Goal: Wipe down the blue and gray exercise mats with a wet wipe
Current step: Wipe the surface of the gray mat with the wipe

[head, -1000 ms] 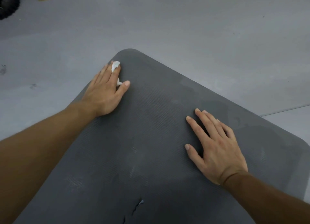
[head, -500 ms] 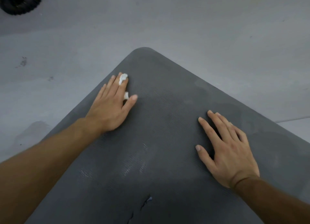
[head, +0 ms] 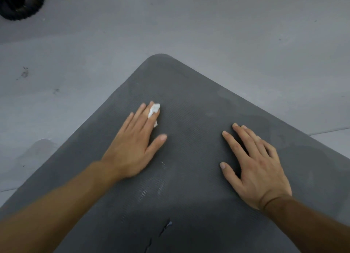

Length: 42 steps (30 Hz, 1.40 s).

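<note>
Floor (head: 246,34): pale gray, all round the mat; a dark round thing (head: 19,4) sits at the far left corner of my view, well apart from the work

Mat (head: 189,105): the gray one, lying flat under both my hands, its rounded far corner pointing away from me; dull damp-looking patches show along the right edge and near that corner, so I judge I am partway through wiping this mat; no blue mat is in view, and I take that one to be a separate stretch of the job

Right hand (head: 259,167): open and flat on the mat, fingers straight and a little spread, holding nothing; I judge it is bracing the mat so it does not slide

Left hand (head: 132,148): open too, fingers straight, palm down, pressing the wipe against the mat a little short of the far corner; it is blurred, so I read it as mid-stroke

Wipe (head: 154,108): small, white, crumpled, under my left fingers with bits poking out beside the forefinger; the next move calls for steady downward pressure and overlapping strokes toward the dry-looking middle, with care that the wad does not slip out from under flat fingers

Tear (head: 166,226): a thin split in the mat close to me; I should wipe along it, not across, lest the wipe snag
</note>
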Tool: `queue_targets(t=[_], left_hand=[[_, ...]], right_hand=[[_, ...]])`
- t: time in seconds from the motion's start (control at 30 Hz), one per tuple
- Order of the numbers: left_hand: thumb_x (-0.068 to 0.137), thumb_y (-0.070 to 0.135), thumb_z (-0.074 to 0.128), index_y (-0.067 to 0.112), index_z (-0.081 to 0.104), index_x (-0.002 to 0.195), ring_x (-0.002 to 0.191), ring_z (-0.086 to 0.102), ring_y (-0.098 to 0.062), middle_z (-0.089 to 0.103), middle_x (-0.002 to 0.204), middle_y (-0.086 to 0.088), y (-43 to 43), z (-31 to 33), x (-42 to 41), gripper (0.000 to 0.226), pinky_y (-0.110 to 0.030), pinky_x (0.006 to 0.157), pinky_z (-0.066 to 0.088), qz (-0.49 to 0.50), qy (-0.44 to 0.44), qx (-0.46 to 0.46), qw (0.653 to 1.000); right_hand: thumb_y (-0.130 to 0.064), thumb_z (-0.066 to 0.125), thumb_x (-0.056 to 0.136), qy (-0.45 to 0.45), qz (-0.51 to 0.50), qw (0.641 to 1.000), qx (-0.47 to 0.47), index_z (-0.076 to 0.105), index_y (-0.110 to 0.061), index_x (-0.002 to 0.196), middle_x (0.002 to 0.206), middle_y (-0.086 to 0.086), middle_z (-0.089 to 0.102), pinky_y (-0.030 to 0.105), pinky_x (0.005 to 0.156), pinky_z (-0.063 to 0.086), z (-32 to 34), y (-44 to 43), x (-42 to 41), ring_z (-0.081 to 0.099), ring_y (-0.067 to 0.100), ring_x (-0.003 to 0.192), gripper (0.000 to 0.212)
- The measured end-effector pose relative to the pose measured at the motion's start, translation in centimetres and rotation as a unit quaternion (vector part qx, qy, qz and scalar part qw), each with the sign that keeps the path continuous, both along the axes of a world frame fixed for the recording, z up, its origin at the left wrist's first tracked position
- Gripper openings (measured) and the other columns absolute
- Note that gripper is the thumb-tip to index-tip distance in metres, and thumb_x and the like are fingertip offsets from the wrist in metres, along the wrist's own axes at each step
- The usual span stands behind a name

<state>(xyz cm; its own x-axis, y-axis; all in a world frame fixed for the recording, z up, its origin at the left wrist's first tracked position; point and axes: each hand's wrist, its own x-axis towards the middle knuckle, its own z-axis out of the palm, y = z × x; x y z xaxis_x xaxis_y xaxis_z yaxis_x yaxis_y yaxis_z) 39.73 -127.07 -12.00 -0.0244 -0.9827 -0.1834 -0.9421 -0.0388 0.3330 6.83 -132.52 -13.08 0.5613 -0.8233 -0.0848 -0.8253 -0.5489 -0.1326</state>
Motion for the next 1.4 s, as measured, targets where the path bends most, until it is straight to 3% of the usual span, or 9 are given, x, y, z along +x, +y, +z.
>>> queue_targets(t=[0.23,0.4,0.53,0.63,0.83,0.93,1.1,1.2,1.4], left_hand=[[0.109,0.061,0.023,0.018,0.007,0.167,0.161,0.004,-0.018,0.002,0.175,0.004,7.4,0.2,-0.6,0.074,-0.037,0.125,0.007,-0.074,-0.047,-0.016,0.996],[0.098,0.076,0.005,0.029,-0.001,0.166,0.157,-0.012,-0.003,-0.003,0.174,0.010,-0.9,-1.4,3.9,0.082,-0.033,0.129,-0.002,0.090,-0.015,-0.016,0.996],[0.096,0.078,0.002,0.016,0.012,0.165,0.160,0.005,-0.018,0.008,0.174,-0.003,-5.5,-1.6,7.3,0.094,-0.048,0.129,0.012,0.099,-0.041,-0.015,0.994],[0.099,0.075,0.010,0.015,0.019,0.163,0.160,0.008,-0.019,0.011,0.173,-0.005,-3.5,-1.3,8.1,0.088,-0.046,0.129,0.014,0.106,-0.028,-0.014,0.994],[0.103,0.068,0.019,0.030,0.005,0.167,0.160,-0.001,-0.009,-0.005,0.173,0.017,8.4,-0.7,7.6,0.075,-0.027,0.128,-0.004,0.105,-0.037,-0.001,0.994],[0.103,0.067,0.019,0.032,0.006,0.166,0.159,-0.001,-0.008,-0.001,0.173,0.016,11.7,-0.9,6.6,0.074,-0.020,0.125,-0.009,0.152,-0.036,0.013,0.988],[0.099,0.074,0.016,0.033,0.004,0.165,0.157,-0.012,-0.002,-0.013,0.165,0.031,9.6,-1.3,5.0,0.079,-0.028,0.126,-0.006,0.205,-0.044,-0.009,0.978],[0.099,0.074,0.016,0.025,0.010,0.166,0.158,-0.010,-0.008,-0.003,0.172,0.016,7.6,-1.1,4.6,0.083,-0.040,0.129,0.003,0.183,-0.052,-0.009,0.982],[0.101,0.068,0.005,0.021,0.005,0.167,0.159,-0.009,-0.013,0.002,0.174,0.005,-1.6,-0.5,-2.8,0.081,-0.037,0.130,0.002,-0.018,-0.032,-0.019,0.999]], right_hand=[[-0.062,0.031,0.101,0.001,0.000,1.000,0.002,0.027,-0.027,0.163,0.172,0.000,0.019,0.042,0.125,0.019,0.1,-0.1,0.0,0.014,0.018,0.159,0.072],[-0.062,0.033,0.100,-0.001,0.002,1.000,-0.001,0.028,-0.026,0.163,0.172,0.001,0.020,0.044,0.125,0.021,-0.1,-0.1,0.0,0.014,0.019,0.159,0.073],[-0.063,0.031,0.101,0.004,0.004,1.000,0.001,0.025,-0.027,0.164,0.172,0.001,0.018,0.043,0.126,0.018,-0.1,-0.1,-0.1,0.012,0.018,0.159,0.073],[-0.063,0.031,0.101,0.004,0.002,1.000,0.002,0.026,-0.027,0.164,0.172,0.000,0.017,0.041,0.125,0.017,-0.2,-0.1,0.0,0.012,0.017,0.159,0.072],[-0.064,0.030,0.101,0.005,0.000,1.000,0.003,0.025,-0.028,0.164,0.172,0.000,0.017,0.042,0.126,0.018,-0.1,-0.1,0.0,0.012,0.018,0.159,0.073],[-0.064,0.031,0.101,0.009,0.002,1.000,0.003,0.026,-0.027,0.164,0.172,0.001,0.018,0.042,0.126,0.017,0.0,-0.1,0.0,0.013,0.018,0.159,0.073],[-0.064,0.031,0.101,0.006,-0.001,1.000,-0.001,0.025,-0.028,0.163,0.172,0.000,0.019,0.042,0.126,0.017,-0.1,-0.1,0.0,0.013,0.018,0.159,0.072],[-0.064,0.030,0.101,0.002,0.000,1.000,-0.005,0.026,-0.027,0.163,0.171,0.001,0.020,0.043,0.126,0.020,-0.2,-0.1,0.0,0.015,0.019,0.159,0.072],[-0.063,0.033,0.100,-0.008,-0.002,1.000,-0.007,0.030,-0.026,0.162,0.171,0.001,0.021,0.045,0.125,0.022,-0.1,-0.1,0.0,0.017,0.019,0.158,0.072]])
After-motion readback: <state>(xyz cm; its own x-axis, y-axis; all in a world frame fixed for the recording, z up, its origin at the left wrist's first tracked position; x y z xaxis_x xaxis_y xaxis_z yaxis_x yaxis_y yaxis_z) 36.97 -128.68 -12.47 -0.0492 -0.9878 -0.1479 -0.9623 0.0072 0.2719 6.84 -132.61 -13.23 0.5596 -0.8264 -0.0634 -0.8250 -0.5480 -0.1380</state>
